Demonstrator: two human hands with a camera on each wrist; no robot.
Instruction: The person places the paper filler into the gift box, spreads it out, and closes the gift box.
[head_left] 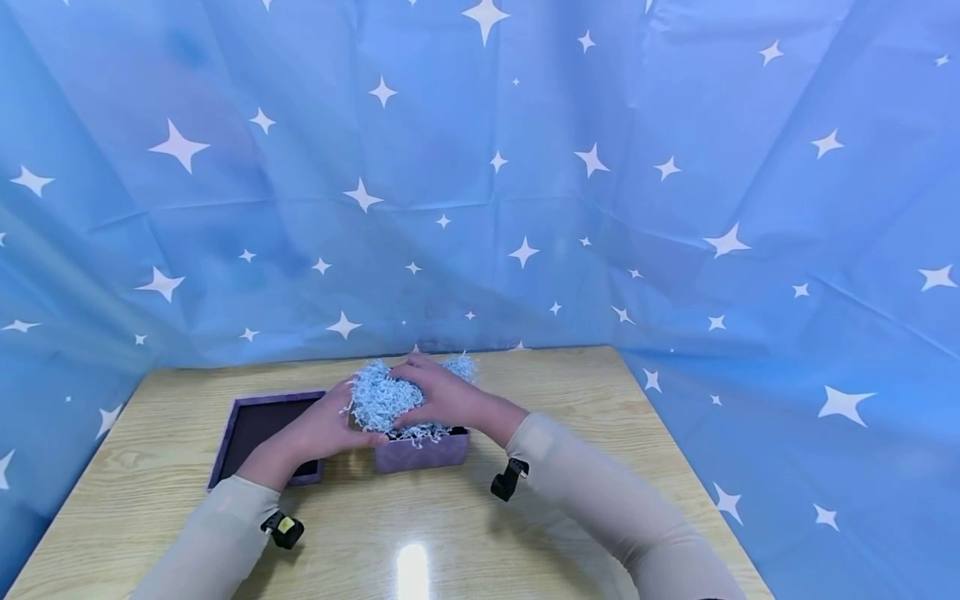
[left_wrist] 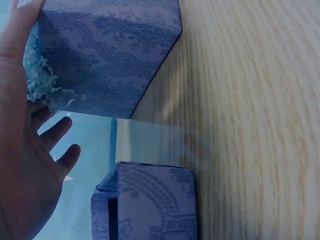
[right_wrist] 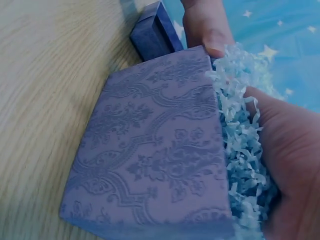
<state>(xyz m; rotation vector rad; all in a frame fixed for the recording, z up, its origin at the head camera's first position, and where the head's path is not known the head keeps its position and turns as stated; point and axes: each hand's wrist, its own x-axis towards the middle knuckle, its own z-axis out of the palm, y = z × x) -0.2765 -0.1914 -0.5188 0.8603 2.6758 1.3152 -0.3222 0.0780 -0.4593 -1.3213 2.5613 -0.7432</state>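
A purple patterned box (head_left: 422, 454) stands on the table, heaped with light blue shredded paper (head_left: 378, 398) that rises above its rim. My right hand (head_left: 450, 398) reaches over the box from the right, thumb and fingers curled round a clump of the paper. At the left side my left hand (head_left: 326, 429) lies along the heap, its thumb at the box's front rim. In the left wrist view the left fingers (left_wrist: 56, 134) extend loosely beside the paper. The right wrist view shows the box's embossed side (right_wrist: 155, 145) and paper strands bulging past the edge.
A shallow purple lid (head_left: 255, 433) with a dark inside lies on the wooden table (head_left: 360, 533), left of the box and partly behind the left forearm. A blue curtain with white stars (head_left: 480, 183) hangs behind the table and along its sides.
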